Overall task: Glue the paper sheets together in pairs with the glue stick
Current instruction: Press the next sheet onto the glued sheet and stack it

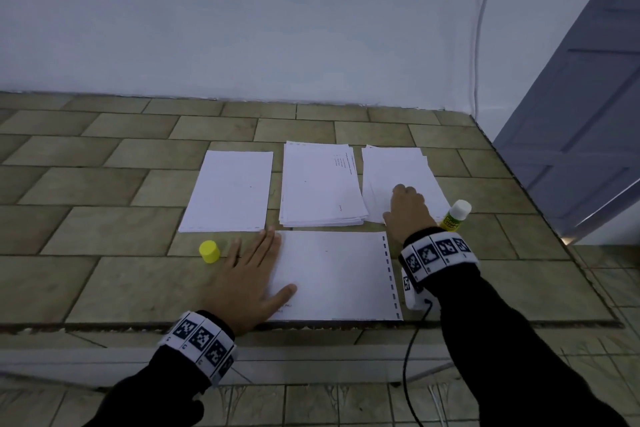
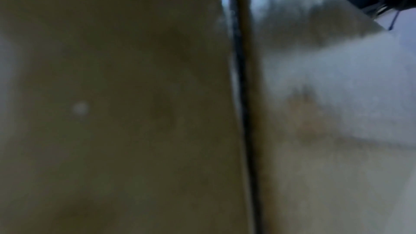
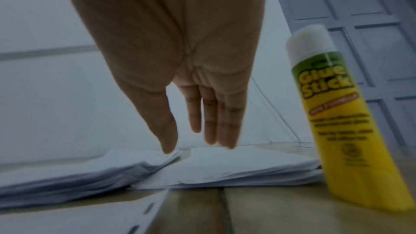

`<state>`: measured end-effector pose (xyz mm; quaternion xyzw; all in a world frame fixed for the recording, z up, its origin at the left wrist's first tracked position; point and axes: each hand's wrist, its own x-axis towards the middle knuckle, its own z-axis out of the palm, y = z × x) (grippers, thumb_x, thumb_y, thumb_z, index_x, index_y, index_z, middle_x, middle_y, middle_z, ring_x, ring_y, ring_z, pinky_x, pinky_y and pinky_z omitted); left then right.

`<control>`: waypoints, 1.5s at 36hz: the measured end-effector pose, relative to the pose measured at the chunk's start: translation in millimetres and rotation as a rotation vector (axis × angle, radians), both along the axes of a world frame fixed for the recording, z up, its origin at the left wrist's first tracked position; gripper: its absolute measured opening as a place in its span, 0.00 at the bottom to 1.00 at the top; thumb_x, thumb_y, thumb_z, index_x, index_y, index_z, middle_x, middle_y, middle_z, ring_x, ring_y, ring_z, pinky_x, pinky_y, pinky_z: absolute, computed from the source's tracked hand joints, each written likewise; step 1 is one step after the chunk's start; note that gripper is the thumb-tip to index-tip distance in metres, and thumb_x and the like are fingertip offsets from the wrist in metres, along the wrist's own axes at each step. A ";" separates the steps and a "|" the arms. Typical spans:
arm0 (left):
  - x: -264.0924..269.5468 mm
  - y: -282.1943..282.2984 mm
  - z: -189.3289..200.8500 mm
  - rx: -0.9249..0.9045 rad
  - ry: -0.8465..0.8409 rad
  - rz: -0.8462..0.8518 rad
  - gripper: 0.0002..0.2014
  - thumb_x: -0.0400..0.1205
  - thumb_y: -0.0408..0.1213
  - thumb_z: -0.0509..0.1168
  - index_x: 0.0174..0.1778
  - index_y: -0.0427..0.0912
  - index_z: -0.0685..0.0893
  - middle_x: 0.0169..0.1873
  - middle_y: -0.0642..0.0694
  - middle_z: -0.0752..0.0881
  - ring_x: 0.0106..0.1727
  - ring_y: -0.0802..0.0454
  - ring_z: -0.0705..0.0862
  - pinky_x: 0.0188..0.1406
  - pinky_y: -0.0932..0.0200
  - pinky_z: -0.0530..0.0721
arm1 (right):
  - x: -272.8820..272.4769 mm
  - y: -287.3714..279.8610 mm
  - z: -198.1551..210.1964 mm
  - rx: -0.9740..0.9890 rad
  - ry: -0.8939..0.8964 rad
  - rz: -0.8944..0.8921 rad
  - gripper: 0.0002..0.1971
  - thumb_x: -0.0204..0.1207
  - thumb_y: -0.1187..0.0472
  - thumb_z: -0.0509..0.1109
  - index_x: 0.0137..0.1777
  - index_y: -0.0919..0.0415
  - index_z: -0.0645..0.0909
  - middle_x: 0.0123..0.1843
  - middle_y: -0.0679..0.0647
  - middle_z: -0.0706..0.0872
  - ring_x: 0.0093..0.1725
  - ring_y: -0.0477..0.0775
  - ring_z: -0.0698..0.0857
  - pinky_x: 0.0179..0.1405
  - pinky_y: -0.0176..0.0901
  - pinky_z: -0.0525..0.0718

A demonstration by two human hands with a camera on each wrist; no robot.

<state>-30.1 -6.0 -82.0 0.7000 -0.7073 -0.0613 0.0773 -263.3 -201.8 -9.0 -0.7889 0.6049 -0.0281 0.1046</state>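
Near frame centre, our flat left hand (image 1: pixel 247 279) presses the perforated sheet (image 1: pixel 332 276); our open right hand (image 1: pixel 408 211) touches the right paper stack (image 1: pixel 394 166) beside the glue stick (image 1: pixel 455 215).

Left wrist view (image 2: pixel 135 113): blurred throughout; only a brown surface, a dark line and a white patch discernible. Left hand not identifiable there.

Right hand (image 1: pixel 408 211): fingertips hidden behind the knuckles in the head view; contact with the right stack (image 1: pixel 391 166) not confirmed. Fingertips (image 3: pixel 227 141) in the right wrist view low over the stack; touching or just above, cannot tell.

Glue stick (image 1: pixel 455 215): base hidden behind the right wristband (image 1: pixel 436 253). Small print on the label (image 3: pixel 342 127) blurred, unreadable.

Print on the middle stack (image 1: pixel 341 161) and along the near sheet's (image 1: pixel 332 274) lower edge: too small to read.

Sheet count per stack: cannot tell.

Cable (image 1: pixel 412 374): cut off by the bottom edge.
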 end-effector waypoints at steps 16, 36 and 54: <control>-0.6 -0.1 3.3 0.037 0.026 -0.004 0.48 0.75 0.75 0.25 0.86 0.46 0.44 0.85 0.50 0.42 0.86 0.56 0.40 0.84 0.44 0.39 | -7.2 -27.2 -6.6 0.140 0.108 -0.088 0.23 0.75 0.54 0.76 0.63 0.67 0.76 0.63 0.64 0.78 0.66 0.64 0.77 0.65 0.53 0.79; 1.3 0.7 1.8 -0.061 0.144 0.014 0.43 0.80 0.73 0.35 0.86 0.49 0.47 0.86 0.52 0.44 0.86 0.57 0.43 0.85 0.46 0.45 | -6.5 -9.9 29.6 -0.163 -0.449 0.146 0.18 0.73 0.49 0.74 0.60 0.56 0.83 0.62 0.56 0.83 0.65 0.58 0.77 0.66 0.52 0.74; 3.2 -14.3 66.3 -0.071 1.307 0.433 0.19 0.86 0.34 0.63 0.71 0.56 0.74 0.49 0.52 0.88 0.40 0.67 0.88 0.36 0.71 0.83 | -38.0 74.4 -2.4 0.200 -0.507 0.446 0.20 0.73 0.56 0.77 0.62 0.37 0.80 0.87 0.46 0.49 0.84 0.46 0.54 0.77 0.42 0.59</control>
